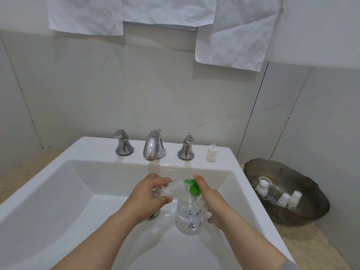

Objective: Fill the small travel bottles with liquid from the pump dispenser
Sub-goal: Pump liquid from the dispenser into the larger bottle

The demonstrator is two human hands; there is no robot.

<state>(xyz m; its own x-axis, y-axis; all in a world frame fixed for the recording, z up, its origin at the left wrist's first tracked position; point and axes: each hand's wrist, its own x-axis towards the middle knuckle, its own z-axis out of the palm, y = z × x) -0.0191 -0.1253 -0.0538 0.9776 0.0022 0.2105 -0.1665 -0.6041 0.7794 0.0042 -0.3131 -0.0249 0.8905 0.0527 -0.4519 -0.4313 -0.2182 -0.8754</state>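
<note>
Head view. The left hand [150,193] grips a small clear travel bottle [171,189] with curled fingers. The bottle lies nearly on its side, its mouth turned toward the green pump head [193,189]. The right hand [210,199] wraps its fingers round the clear body of the pump dispenser [190,221], which bears handwritten characters. One digit reaches up alongside the pump head; whether it presses cannot be told. Both things are held over the basin of the white sink [224,158], above the drain [153,215]. On the rear ledge stand a chrome faucet [153,145], two handles [122,142] and a loose white pump cap [211,153]. On the surface to the right, a dark glass bowl [292,172] holds three white-capped bottles [283,198]. White paper sheets [167,10] hang on the wall above.
</note>
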